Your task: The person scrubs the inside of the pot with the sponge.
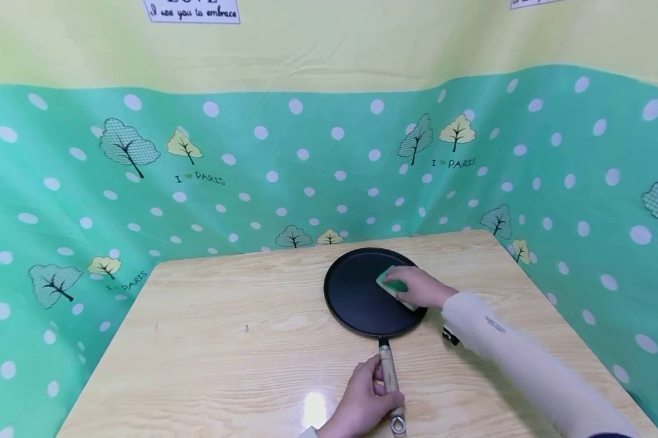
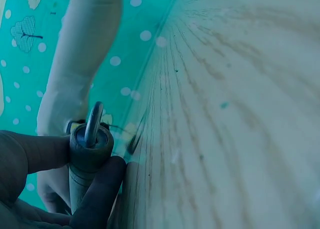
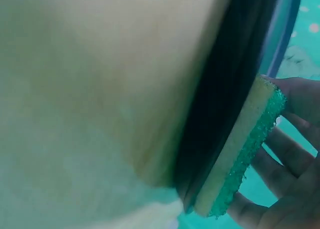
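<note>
A flat round black pan (image 1: 356,292) lies on the wooden table, its handle (image 1: 389,371) pointing toward me. My left hand (image 1: 364,395) grips that wooden handle near its metal hanging ring (image 1: 398,424); in the left wrist view the thumb and fingers close round the handle end (image 2: 90,154). On the right half of the pan, my right hand (image 1: 423,287) holds a sponge (image 1: 386,281) with a green scouring side and a pale yellow side. The right wrist view shows the sponge's yellow side (image 3: 240,134) against the pan, with the fingers (image 3: 285,174) on the green side.
The wooden table (image 1: 224,353) extends to the left of the pan. A green and yellow patterned cloth (image 1: 307,152) hangs behind the table and along its sides. A small dark mark (image 1: 246,328) is on the tabletop.
</note>
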Available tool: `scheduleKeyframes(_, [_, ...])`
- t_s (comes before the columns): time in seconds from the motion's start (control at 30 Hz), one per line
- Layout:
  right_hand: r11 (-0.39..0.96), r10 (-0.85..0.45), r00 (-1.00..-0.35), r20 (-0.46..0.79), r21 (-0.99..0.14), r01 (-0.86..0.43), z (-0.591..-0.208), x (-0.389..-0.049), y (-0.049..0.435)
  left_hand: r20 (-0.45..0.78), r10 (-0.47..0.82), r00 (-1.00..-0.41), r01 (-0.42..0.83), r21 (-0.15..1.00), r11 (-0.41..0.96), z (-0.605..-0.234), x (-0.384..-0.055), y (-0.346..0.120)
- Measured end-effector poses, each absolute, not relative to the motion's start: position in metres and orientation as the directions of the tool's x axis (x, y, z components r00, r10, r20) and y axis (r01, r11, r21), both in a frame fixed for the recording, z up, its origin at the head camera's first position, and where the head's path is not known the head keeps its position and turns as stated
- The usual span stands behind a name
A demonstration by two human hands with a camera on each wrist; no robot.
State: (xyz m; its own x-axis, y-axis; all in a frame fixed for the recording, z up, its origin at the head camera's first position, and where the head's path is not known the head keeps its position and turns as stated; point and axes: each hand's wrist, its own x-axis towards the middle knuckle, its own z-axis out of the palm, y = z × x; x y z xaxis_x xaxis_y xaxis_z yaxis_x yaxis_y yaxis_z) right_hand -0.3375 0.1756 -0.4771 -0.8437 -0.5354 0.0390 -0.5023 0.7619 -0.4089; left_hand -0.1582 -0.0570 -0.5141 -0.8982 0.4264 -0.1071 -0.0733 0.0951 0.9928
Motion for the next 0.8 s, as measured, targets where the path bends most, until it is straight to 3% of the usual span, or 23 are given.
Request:
scheduleKeyframes(0.23, [0.699,-0.611,-0.789,0.073,-0.419,-0.580,-0.478,-0.303,0.147,-0.110,0.424,-0.899,-0.065,0.991,0.119,-0.512,-0.160,-0.056])
scheduleKeyframes(0.47, [0.629,-0.711,-0.703,0.024,-0.425,-0.651,-0.481,-0.315,0.092,-0.159,0.435,-0.887,-0.122,0.986,0.112,-0.514,-0.158,-0.057])
scheduleKeyframes(0.8, [0.719,-0.617,-0.786,-0.036,-0.432,-0.544,-0.474,-0.379,0.072,-0.074,0.421,-0.904,-0.034,0.994,0.102,-0.513,-0.156,-0.057])
